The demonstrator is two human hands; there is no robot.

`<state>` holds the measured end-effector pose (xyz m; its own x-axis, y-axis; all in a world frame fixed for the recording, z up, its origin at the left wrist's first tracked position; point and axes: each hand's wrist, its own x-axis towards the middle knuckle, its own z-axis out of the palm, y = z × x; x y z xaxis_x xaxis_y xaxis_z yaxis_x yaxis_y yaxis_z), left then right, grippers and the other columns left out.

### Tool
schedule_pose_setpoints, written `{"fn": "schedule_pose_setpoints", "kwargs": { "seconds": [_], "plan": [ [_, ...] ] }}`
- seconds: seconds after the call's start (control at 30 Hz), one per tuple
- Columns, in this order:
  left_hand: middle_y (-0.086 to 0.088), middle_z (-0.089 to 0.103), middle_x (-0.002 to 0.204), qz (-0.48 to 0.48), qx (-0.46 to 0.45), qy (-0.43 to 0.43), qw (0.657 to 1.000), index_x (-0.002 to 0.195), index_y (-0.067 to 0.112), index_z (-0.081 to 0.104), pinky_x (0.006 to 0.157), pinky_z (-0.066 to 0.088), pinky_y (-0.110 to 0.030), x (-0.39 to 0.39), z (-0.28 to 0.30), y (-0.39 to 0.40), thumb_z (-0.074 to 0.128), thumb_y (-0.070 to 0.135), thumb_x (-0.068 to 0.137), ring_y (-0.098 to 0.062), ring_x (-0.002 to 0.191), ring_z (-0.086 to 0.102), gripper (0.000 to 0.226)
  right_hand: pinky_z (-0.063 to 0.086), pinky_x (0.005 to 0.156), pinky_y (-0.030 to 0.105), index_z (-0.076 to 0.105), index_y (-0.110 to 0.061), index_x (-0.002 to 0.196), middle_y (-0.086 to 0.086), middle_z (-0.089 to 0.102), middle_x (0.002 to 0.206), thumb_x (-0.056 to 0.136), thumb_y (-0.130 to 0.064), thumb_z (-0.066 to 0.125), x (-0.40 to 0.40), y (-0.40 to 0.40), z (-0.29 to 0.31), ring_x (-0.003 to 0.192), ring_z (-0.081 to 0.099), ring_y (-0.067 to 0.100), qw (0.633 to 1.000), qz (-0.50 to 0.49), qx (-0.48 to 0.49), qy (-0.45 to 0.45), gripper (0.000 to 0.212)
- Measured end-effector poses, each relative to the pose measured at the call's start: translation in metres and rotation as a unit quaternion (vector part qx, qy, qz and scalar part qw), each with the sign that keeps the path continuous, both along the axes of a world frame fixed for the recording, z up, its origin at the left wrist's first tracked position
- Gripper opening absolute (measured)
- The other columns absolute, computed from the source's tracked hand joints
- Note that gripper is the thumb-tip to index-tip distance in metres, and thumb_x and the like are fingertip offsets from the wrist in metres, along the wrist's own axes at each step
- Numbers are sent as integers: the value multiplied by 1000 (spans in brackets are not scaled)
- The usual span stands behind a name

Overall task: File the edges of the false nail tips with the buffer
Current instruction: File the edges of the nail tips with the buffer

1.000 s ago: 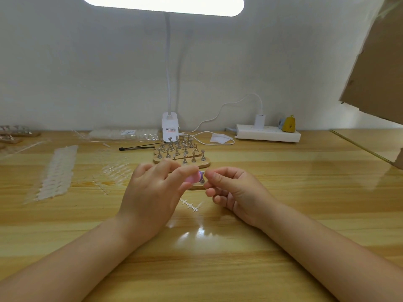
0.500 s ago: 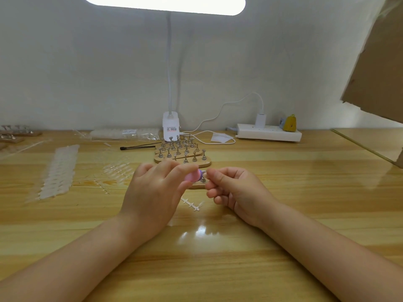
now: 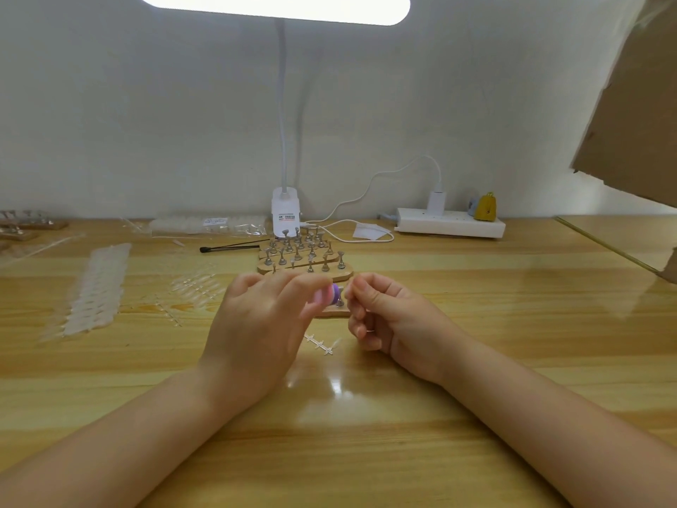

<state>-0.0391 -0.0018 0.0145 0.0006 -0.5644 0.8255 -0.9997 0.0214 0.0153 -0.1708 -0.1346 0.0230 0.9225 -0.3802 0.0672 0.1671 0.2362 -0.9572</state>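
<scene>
Lamp base (image 3: 286,213) label (print unreadable); left hand (image 3: 256,324) grips buffer (image 3: 326,295).

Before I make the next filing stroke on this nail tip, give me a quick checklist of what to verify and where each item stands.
1. Buffer held in the left hand: ok, fingers curl round the pink and purple block.
2. Nail tip pinched by the right hand: cannot tell, the tip is too small to see.
3. Buffer meeting the tip's edge: cannot tell, the contact point is hidden and blurred.
4. Lamp lit over the work: ok.
5. Wooden stand with pegs clear of the hands: not ok, it sits just behind the knuckles.
</scene>
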Motion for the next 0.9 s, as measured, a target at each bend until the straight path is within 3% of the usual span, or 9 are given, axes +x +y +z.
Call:
{"fn": "schedule_pose_setpoints", "kwargs": {
  "seconds": [0.07, 0.17, 0.27, 0.37, 0.43, 0.57, 0.67, 0.77, 0.9],
  "plan": [
    [9, 67, 102, -31, -29, 6, 999, 115, 24, 47, 81, 41, -35, -2, 0, -1, 54, 23, 92, 11, 79, 43, 24, 34, 42, 17, 64, -19, 74, -1, 49, 63, 83, -29, 57, 1, 1, -1, 50, 49, 10, 1000, -1, -12, 2, 15],
    [8, 69, 102, -32, -21, -13, 999, 112, 23, 50, 82, 40, -34, -7, -2, -3, 55, 24, 92, 1, 79, 52, 21, 35, 42, 17, 61, -16, 78, -1, 49, 63, 83, -29, 57, 1, 0, -2, 51, 49, 10, 1000, 1, -15, 6, 14],
    [17, 67, 88, 7, -7, 3, 1000, 105, 21, 63, 80, 40, -34, -2, -4, -3, 68, 21, 87, -5, 77, 55, 18, 34, 42, 17, 62, -15, 76, -1, 47, 63, 83, -30, 58, 1, -1, -2, 51, 48, 10, 1000, -3, -8, 4, 16],
    [32, 49, 89, -30, -48, 15, 998, 112, 19, 58, 80, 40, -32, -1, -2, -2, 59, 23, 91, 9, 71, 44, 21, 34, 42, 17, 66, -20, 71, -1, 47, 63, 81, -31, 59, 1, 0, -2, 51, 48, 10, 1000, -9, -25, 4, 16],
    [30, 48, 95, -52, -49, 9, 997, 114, 21, 52, 81, 39, -31, -5, -1, -3, 54, 25, 93, 14, 76, 40, 22, 33, 42, 17, 67, -22, 68, -1, 48, 63, 79, -31, 61, 2, 0, -2, 51, 48, 10, 1000, -12, -28, 3, 16],
    [30, 47, 79, -8, -29, 18, 999, 107, 18, 64, 79, 42, -32, -4, -2, -3, 54, 29, 91, 1, 67, 51, 22, 32, 40, 16, 67, -21, 67, -1, 47, 62, 79, -31, 61, 1, 1, -1, 51, 47, 9, 1000, -15, -16, -2, 17],
    [32, 45, 82, -37, -52, 33, 997, 113, 18, 57, 80, 40, -29, -4, 2, -3, 52, 28, 95, 7, 67, 42, 21, 30, 41, 16, 68, -23, 66, -1, 46, 62, 79, -31, 60, 2, 1, -1, 50, 47, 8, 1000, -17, -26, -3, 18],
    [25, 53, 80, -30, -13, 26, 999, 111, 20, 59, 82, 41, -30, -7, 1, -2, 51, 32, 94, 9, 65, 45, 22, 30, 40, 16, 68, -22, 65, -2, 48, 61, 79, -30, 60, 2, 1, -1, 50, 46, 8, 1000, -23, -12, -5, 17],
    [33, 37, 74, -11, -27, 36, 999, 106, 16, 60, 79, 41, -32, -6, 3, 0, 55, 30, 89, -4, 53, 51, 23, 30, 40, 16, 67, -20, 69, -2, 48, 61, 77, -31, 63, 2, 1, -2, 50, 45, 8, 999, -31, -8, -6, 15]
  ]
}}
